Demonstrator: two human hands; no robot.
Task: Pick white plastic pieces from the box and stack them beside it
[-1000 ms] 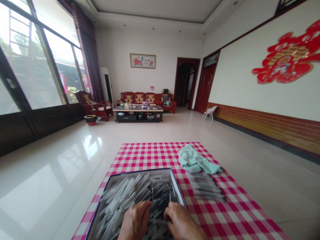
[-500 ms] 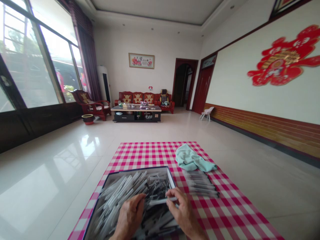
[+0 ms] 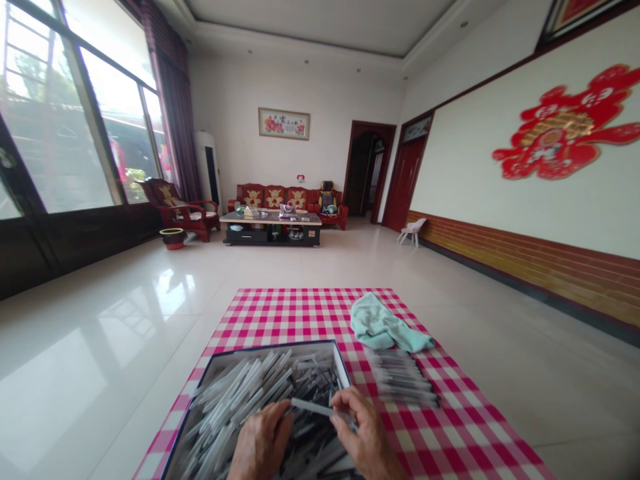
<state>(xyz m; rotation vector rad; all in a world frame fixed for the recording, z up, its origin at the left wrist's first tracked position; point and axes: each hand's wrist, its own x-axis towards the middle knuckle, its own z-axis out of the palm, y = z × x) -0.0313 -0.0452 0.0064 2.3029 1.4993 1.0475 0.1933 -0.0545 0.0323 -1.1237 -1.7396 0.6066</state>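
My right hand (image 3: 361,427) pinches a whitish translucent pen barrel (image 3: 313,407) between thumb and fingers, above an open box (image 3: 343,365). The barrel's far end meets the fingertips of my left hand (image 3: 265,433), which is closed in a pinch. Whether anything small is also inside the left fingers is hidden. Loose pen barrels (image 3: 240,393) fill the box, clear ones mostly on the left and darker parts toward the right. To the right of the box, several pens with dark tips (image 3: 405,378) lie side by side in a row.
A crumpled mint-green cloth (image 3: 383,323) lies behind the row of pens on a pink-and-white checked tablecloth (image 3: 290,313). Farther off across the tiled floor stand a low coffee table (image 3: 273,227), a wooden sofa (image 3: 275,195) and a small chair (image 3: 413,230).
The barrel has tilted and its left end now reaches my left fingertips; before, a gap lay between them. The view has shifted slightly.
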